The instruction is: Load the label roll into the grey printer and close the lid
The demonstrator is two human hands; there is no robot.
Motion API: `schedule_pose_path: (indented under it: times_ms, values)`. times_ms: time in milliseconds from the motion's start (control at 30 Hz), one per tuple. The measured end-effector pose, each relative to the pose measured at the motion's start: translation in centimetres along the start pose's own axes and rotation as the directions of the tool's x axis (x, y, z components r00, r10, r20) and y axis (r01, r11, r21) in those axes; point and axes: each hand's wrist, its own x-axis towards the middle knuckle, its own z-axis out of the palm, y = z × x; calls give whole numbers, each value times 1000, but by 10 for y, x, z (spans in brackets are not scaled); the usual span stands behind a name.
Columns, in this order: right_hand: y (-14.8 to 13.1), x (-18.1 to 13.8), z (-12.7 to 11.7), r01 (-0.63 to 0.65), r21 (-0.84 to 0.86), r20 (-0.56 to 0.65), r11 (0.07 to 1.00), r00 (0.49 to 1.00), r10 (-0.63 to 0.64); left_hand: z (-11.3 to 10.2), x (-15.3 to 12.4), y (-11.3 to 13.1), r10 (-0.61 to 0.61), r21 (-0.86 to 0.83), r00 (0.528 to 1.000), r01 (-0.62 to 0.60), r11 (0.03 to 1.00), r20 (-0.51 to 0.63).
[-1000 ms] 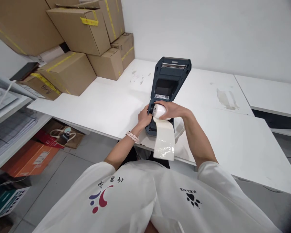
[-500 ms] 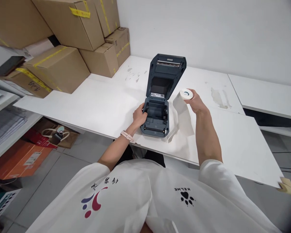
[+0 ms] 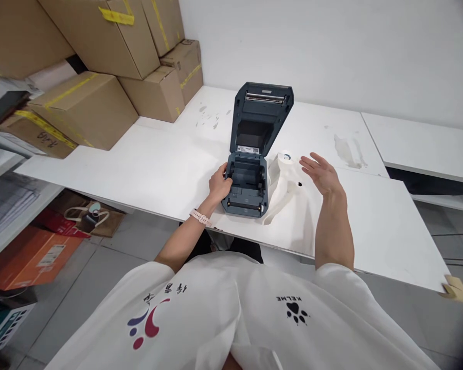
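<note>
A dark grey label printer (image 3: 250, 169) sits on the white table (image 3: 158, 164) with its lid raised and its roll bay empty. My left hand (image 3: 219, 184) grips the printer's left side, fingers curled on its edge. A white label roll (image 3: 283, 163) stands on end on the table just right of the printer, with a strip of labels trailing toward the table's front edge. My right hand (image 3: 320, 172) hovers right of the roll with fingers spread, holding nothing.
Cardboard boxes (image 3: 88, 103) with yellow tape are stacked at the table's back left. A second white table (image 3: 420, 146) adjoins on the right. Shelves (image 3: 7, 190) and orange cartons (image 3: 31, 254) stand at the left, on and above the floor. A wall rises behind the printer.
My right hand lifted the label roll out of the printer, carried it right, set it on the table and let go. My left hand stayed on the printer.
</note>
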Motion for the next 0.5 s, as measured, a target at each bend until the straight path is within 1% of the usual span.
schedule_pose_path:
  times_ms: [33, 100, 200, 267, 300, 333, 400, 433, 467, 500]
  values:
    - [4, -11, -7, -2, 2, 13, 1000, 1000, 2, 0, 0, -1, 0, -3, 1000, 0, 1000, 0]
    - [10, -34, -11, -43, -56, 109, 998, 993, 48, 1, 1, -1, -11, 5, 1000, 11, 1000, -8]
    - [10, -58, 4, -103, -154, 264, 983, 954, 142, 1, 2, -1, -15, 14, 1000, 15, 1000, -19]
    - [-4, -65, 20, -77, -142, 353, 987, 927, 123, 2, 1, -1, -12, 6, 1000, 12, 1000, -22]
    - [-15, -66, 30, -37, -117, 411, 992, 908, 83, 2, 1, -1, -13, -3, 1000, 13, 1000, -22]
    - [-30, -65, 40, 15, -93, 478, 996, 878, 31, 2, 1, -1, -16, -9, 1000, 16, 1000, -19]
    - [-63, -59, 64, 134, -74, 608, 988, 791, -62, 3, 1, -2, -18, -16, 1000, 17, 1000, -15]
    - [-79, -54, 79, 196, -105, 656, 975, 750, -80, 3, 2, -3, -14, -17, 1000, 14, 1000, -17]
    - [-94, -47, 95, 261, -157, 681, 952, 727, -87, 3, 3, -5, -7, -18, 1000, 7, 1000, -19]
    - [-105, -40, 112, 343, -221, 693, 913, 714, -100, 4, 3, -6, 2, -23, 1000, -3, 1000, -20]
